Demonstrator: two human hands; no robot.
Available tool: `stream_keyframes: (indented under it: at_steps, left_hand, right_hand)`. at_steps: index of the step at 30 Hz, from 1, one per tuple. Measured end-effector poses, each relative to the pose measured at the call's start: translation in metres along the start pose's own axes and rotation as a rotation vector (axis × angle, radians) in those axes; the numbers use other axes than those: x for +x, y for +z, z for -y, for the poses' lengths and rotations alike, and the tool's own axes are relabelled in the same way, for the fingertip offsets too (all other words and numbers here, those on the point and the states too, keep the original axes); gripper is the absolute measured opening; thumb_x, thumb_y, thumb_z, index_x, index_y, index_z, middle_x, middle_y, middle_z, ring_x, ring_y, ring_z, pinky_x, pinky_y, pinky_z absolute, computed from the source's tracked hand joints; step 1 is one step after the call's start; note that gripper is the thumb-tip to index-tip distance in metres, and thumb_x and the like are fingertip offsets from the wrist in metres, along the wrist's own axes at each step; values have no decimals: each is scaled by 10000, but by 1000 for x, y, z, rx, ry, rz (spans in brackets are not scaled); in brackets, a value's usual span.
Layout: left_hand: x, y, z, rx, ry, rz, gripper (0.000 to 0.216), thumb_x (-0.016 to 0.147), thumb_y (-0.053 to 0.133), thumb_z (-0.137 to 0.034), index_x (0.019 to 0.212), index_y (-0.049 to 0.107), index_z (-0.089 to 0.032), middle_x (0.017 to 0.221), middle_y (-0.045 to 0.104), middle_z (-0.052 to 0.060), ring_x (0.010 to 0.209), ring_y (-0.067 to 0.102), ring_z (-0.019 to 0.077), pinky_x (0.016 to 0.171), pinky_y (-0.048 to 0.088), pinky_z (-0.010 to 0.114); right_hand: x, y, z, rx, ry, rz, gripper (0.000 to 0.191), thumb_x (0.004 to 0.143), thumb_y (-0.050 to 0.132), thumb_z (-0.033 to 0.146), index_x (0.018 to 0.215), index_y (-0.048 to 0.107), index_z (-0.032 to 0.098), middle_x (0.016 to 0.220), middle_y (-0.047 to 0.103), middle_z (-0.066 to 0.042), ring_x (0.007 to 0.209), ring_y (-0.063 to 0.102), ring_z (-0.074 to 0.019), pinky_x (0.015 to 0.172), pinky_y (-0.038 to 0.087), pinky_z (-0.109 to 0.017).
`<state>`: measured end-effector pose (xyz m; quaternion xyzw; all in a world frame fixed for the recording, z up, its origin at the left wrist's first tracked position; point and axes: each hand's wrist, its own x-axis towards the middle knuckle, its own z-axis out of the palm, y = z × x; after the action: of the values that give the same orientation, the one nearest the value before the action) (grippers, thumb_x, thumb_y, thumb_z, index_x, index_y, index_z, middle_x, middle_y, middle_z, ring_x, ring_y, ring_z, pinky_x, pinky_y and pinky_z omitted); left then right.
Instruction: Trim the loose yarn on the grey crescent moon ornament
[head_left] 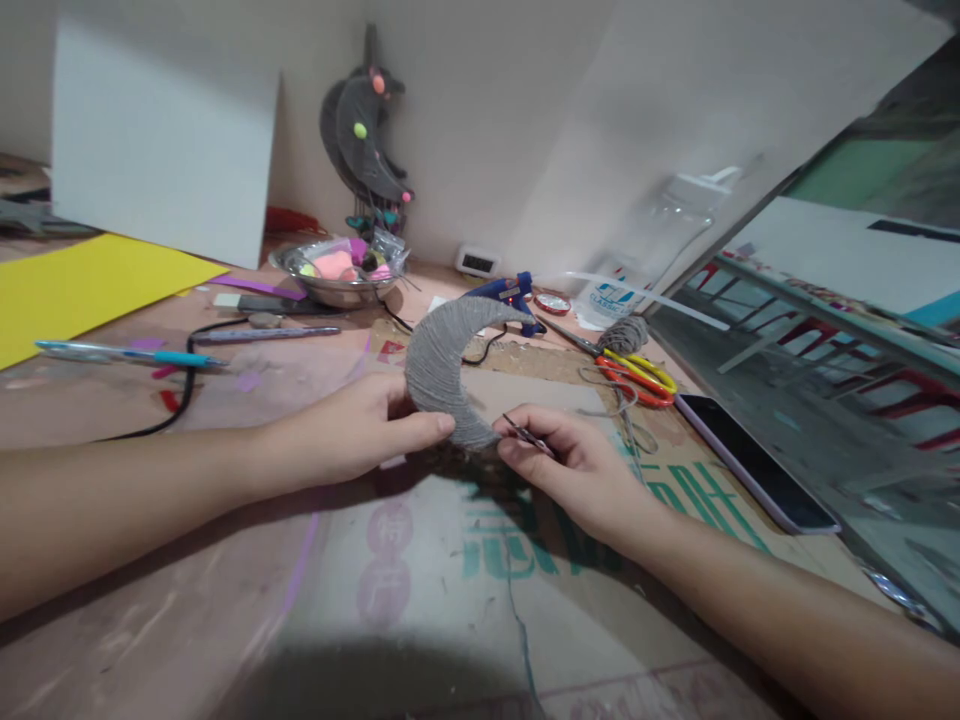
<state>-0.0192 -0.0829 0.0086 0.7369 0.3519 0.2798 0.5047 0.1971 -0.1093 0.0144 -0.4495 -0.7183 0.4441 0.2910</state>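
Observation:
My left hand (360, 430) grips a grey yarn-wrapped crescent (442, 365), thumb and fingers pinched on its lower part, holding it upright over a cardboard sheet (465, 560). My right hand (577, 470) is closed in a pinch at the crescent's lower tip, holding a thin strand or small slender piece I cannot make out. Both hands hover just above the cardboard.
Orange and yellow scissors (637, 378) and a yarn ball (622, 335) lie right of the crescent, a phone (757, 465) beyond. A blue glue gun (510, 295), metal bowl of pompoms (337, 272), pens (127, 354), yellow paper (82, 285) and finished crescents (367, 140) sit behind.

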Motion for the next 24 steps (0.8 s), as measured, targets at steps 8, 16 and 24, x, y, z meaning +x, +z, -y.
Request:
stream_keyframes:
  at_steps: [8,16,24]
  left_hand:
    - [-1,3,-3,21,-25,34,192,792,566,-346,723,610,-173,561,531,-35,485,464,93,439,343,180]
    - [-2,2,-4,51,-35,58,199,794,518,-262,618,529,-169,509,475,-52,458,427,82,439,316,182]
    - [-2,-1,-2,13,-45,88,184,799,502,-241,630,510,-169,528,478,-48,476,430,86,454,329,189]
  right_hand:
    - [0,3,4,-3,-2,9,139,814,546,299,797,571,164,613,459,38,520,399,-65,473,351,-182]
    - [-1,5,4,-6,12,47,129,804,562,292,807,591,166,595,448,50,494,357,-51,447,307,-168]
    - [-1,5,5,-48,5,36,104,807,550,262,823,598,170,603,460,50,492,353,-53,445,304,-171]
